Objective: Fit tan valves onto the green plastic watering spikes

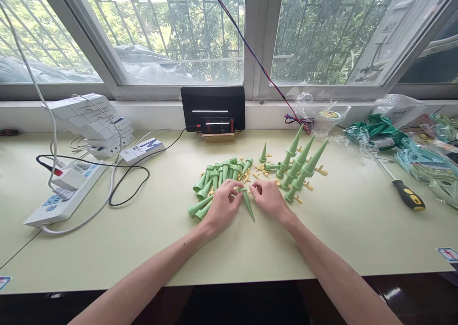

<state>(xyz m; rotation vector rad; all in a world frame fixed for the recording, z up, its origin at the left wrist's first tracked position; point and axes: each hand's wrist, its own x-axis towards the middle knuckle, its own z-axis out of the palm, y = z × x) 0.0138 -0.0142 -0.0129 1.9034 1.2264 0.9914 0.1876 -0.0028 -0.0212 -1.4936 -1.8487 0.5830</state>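
My left hand is closed in a pinch around the wide end of a green plastic watering spike, whose point slants down toward me. Just right of it, my right hand is closed too, its fingertips on a small yellow valve at the spike's collar; most of that piece is hidden. Beside my left hand lies a pile of green spikes. Beyond my hands, loose yellow valves are scattered. To the right stand stacked green spikes with yellow valves sticking out of their sides.
A phone leans on a tablet at the back. On the left are a power strip, cables and stacked white boxes. A screwdriver and plastic-wrapped items lie at right. The table's front edge runs below my forearms.
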